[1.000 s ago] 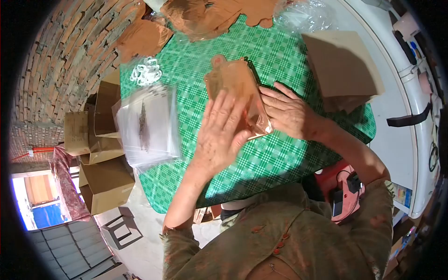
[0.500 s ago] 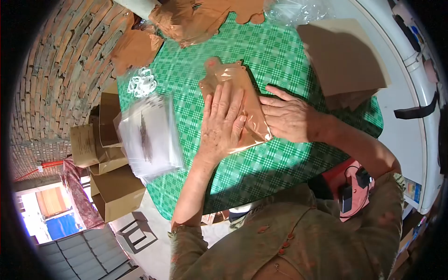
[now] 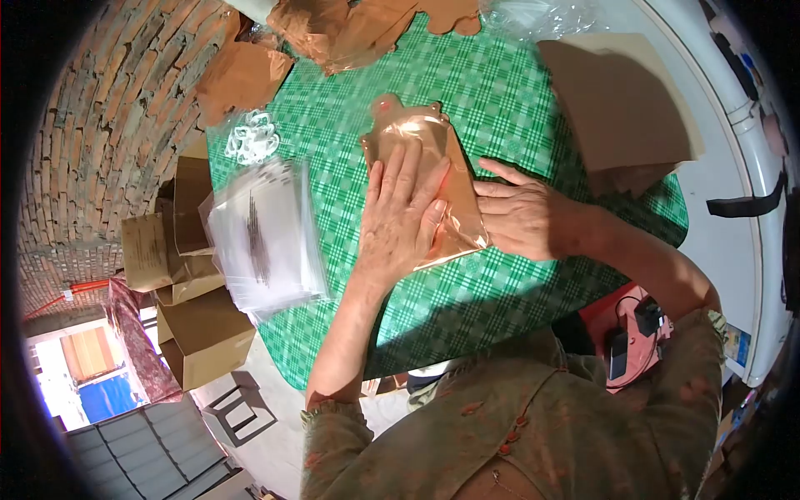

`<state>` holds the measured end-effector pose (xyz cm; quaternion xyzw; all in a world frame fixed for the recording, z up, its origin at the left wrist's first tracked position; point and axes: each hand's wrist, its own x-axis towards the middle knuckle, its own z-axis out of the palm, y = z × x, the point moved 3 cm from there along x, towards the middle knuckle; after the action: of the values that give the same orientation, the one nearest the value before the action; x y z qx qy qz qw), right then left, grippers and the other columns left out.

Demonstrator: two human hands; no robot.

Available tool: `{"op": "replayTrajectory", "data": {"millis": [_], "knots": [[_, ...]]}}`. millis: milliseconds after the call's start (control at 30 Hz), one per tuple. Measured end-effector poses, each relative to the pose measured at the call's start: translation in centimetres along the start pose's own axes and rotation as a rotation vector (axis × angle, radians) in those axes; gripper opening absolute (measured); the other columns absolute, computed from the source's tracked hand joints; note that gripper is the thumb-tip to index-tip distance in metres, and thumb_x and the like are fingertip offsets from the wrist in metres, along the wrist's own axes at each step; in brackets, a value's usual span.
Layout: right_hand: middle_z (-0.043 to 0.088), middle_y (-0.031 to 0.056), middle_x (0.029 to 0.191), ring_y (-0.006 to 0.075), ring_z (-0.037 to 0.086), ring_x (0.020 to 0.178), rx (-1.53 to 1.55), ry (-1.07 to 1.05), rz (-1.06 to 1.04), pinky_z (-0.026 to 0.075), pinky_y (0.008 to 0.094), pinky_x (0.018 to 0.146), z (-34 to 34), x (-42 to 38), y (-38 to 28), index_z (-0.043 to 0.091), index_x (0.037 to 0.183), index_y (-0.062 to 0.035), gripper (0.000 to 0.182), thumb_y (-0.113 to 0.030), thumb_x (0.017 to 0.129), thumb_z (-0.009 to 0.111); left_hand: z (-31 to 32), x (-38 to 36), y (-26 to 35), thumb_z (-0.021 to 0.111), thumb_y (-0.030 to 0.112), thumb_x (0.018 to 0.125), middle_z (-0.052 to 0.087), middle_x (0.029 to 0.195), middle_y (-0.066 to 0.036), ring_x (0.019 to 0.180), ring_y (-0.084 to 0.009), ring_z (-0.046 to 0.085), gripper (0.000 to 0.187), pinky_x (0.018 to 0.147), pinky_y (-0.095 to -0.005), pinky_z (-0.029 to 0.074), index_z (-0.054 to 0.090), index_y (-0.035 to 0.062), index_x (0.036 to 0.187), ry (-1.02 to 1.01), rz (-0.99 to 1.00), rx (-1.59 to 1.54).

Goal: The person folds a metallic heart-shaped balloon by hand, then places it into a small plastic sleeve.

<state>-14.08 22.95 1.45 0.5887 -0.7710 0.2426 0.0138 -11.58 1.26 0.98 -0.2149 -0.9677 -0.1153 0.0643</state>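
Note:
An orange-brown item in a shiny clear plastic bag (image 3: 425, 137) lies flat on the green checked tablecloth (image 3: 500, 100). Across the bag's lower left part my left hand (image 3: 398, 212) rests palm down, fingers spread a little. My right hand (image 3: 525, 212) lies at the bag's right edge, thumb raised apart, its fingertips touching the edge. To the left is a stack of clear plastic bags (image 3: 271, 242), with a small pile of white plastic pieces (image 3: 252, 137) above it.
Brown flat pieces (image 3: 358, 33) lie at the far edge, beside crumpled clear plastic (image 3: 542, 18). A brown paper stack (image 3: 621, 100) stands at the right. Open cardboard boxes (image 3: 204, 333) stand left of the table. A pink chair (image 3: 646, 342) is at lower right.
The view has shifted slightly. My left hand remains on the bag, its fingers lying a little lower relative to the bag's top. My right hand stays by the edge.

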Motion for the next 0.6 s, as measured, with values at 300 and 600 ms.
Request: {"op": "replayTrajectory", "data": {"millis": [300, 600], "knots": [[0.065, 0.0126, 0.135, 0.0255, 0.051, 0.139, 0.104, -0.054, 0.025, 0.021, 0.0538, 0.128, 0.0, -0.8, -0.7, 0.068, 0.121, -0.0004, 0.03, -0.015, 0.095, 0.061, 0.2, -0.1, -0.1, 0.041, 0.041, 0.11, 0.031, 0.167, -0.016, 0.155, -0.0358, 0.026, 0.05, 0.128, -0.0518, 0.016, 0.048, 0.0225, 0.156, 0.039, 0.013, -0.01], [0.073, 0.0173, 0.118, 0.0348, 0.063, 0.122, 0.413, 0.167, 0.373, 0.037, 0.0486, 0.119, 0.0, -1.8, -2.9, 0.047, 0.14, 0.0036, 0.053, -0.004, 0.091, 0.067, 0.2, -0.2, -0.2, 0.046, 0.05, 0.106, 0.03, 0.167, -0.017, 0.155, -0.0376, 0.025, 0.058, 0.127, -0.0532, 0.016, 0.047, 0.0218, 0.157, 0.029, 0.016, 0.029]]}}
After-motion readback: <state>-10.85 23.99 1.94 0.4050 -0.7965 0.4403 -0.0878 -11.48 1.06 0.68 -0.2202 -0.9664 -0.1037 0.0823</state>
